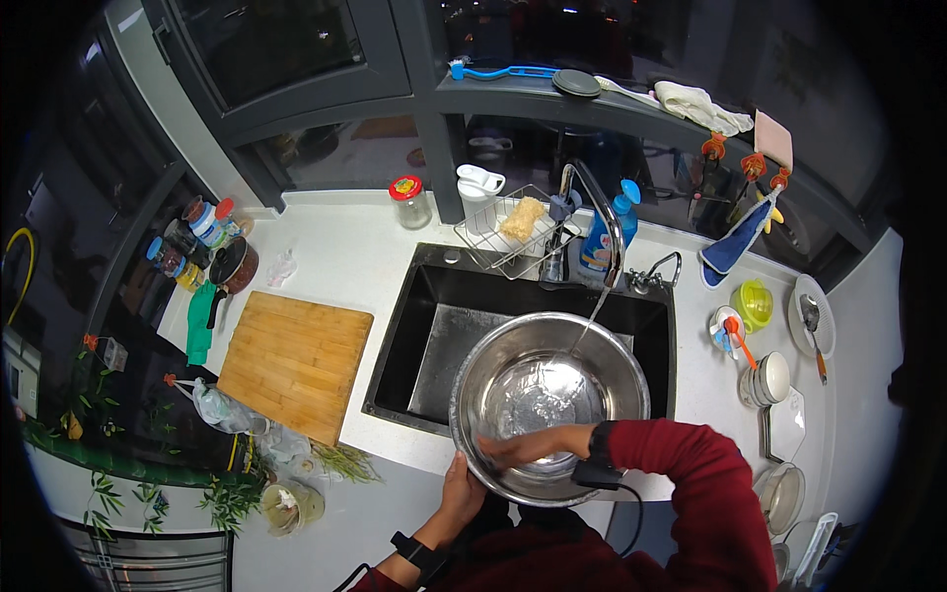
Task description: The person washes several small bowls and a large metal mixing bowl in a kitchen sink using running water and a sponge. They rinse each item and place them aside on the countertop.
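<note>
A large stainless steel basin (pixel 549 325) rests over the front right of a black sink (pixel 429 333). From the curved faucet (pixel 603 214) a stream of water runs into it, and some water lies in its bottom. My left hand (pixel 462 490) grips the basin's rim at the lower left. Inside the basin, my right hand (pixel 518 447) is against or close to the inner wall, its fingers slightly blurred; I see nothing held in it. The right wrist wears a black strap with a cabled box.
Left of the sink lies a wooden cutting board (pixel 296 362). A wire rack (pixel 484 248) with a sponge (pixel 522 219) and a blue soap bottle (pixel 608 237) stand behind the sink. Stacked bowls (pixel 766 379) and a green cup (pixel 753 305) are on the right counter. A small bin (pixel 293 508) is at lower left.
</note>
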A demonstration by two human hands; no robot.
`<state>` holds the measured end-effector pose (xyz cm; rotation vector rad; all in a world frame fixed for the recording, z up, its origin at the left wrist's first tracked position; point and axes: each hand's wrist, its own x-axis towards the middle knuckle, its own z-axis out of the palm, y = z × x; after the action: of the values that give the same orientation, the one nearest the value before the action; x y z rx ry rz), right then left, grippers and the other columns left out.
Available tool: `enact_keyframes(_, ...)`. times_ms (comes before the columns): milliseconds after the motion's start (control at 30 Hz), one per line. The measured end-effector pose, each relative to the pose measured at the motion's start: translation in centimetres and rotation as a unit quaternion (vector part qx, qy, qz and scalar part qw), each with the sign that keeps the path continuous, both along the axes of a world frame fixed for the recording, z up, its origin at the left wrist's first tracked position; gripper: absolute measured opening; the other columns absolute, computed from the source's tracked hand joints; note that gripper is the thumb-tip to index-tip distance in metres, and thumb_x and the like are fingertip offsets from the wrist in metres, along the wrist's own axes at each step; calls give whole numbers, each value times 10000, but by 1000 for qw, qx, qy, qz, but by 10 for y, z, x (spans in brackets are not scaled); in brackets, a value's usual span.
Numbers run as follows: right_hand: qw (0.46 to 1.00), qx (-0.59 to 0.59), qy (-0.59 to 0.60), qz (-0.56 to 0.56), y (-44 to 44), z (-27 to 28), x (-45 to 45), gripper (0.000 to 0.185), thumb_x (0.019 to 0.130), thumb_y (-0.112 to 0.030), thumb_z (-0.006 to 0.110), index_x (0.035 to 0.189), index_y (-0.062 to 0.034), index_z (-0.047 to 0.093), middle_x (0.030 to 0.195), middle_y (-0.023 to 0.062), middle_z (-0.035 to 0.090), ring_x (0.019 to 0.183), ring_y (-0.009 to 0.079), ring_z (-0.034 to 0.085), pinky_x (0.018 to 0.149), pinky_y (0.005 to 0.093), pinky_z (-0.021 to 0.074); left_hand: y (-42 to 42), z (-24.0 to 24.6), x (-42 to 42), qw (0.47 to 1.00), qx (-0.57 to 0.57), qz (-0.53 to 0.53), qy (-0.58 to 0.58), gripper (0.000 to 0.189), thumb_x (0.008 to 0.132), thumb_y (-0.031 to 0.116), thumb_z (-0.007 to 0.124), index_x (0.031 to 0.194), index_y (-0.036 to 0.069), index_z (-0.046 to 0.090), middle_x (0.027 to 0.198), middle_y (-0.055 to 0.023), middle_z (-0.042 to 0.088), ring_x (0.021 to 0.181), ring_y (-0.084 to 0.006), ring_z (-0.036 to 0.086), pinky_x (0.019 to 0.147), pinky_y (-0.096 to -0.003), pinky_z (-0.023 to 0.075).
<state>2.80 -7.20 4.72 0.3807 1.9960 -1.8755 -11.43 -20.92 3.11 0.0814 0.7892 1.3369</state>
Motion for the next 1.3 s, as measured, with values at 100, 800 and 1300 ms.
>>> enact_keyframes(100,987,-143,-76,9,-6,13,4,680,869,-272,447,1395,-50,77,1365,183,297,1265,245,284,1000,315,251,0,4,1,1000,14,-14,9,391,964,291,252,1227,29,375,1200,-113,475,1104,-218,467,988,-373,349)
enact_keyframes(800,867,476,-82,124,34,-51,5,667,768,-192,535,1350,-32,251,1459,109,50,1324,286,169,1031,350,275,-1,2,2,1000,7,8,25,451,954,351,244,1249,25,345,1251,-112,441,1145,-216,437,1002,-369,327)
enact_keyframes(1300,933,243,-127,235,-11,-44,74,784,694,-124,488,1380,-17,124,1464,93,-72,1322,387,-10,1082,425,95,7,20,14,998,-17,59,11,346,957,293,297,1133,42,458,1104,-83,550,1012,-183,530,918,-325,416)
